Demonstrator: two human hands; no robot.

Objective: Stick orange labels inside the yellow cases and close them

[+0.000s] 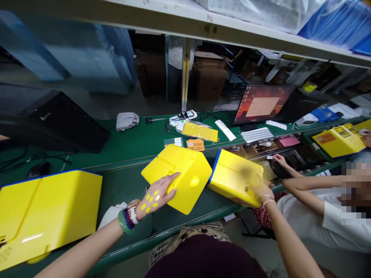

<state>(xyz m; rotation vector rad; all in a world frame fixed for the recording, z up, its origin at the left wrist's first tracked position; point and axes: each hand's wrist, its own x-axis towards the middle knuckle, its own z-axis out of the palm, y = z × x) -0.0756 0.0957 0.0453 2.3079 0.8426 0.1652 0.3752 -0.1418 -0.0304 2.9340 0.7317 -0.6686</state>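
Glossy yellow plastic boxes: left hand flat and open on one, right hand gripping another.

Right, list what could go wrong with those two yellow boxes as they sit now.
1. The middle yellow box sits tilted under the left hand; it may tip or slide.
2. The right yellow box lies near the front edge of the green belt under the right hand; a push might send it off.
3. Yellow dot stickers on the left hand could drop off.
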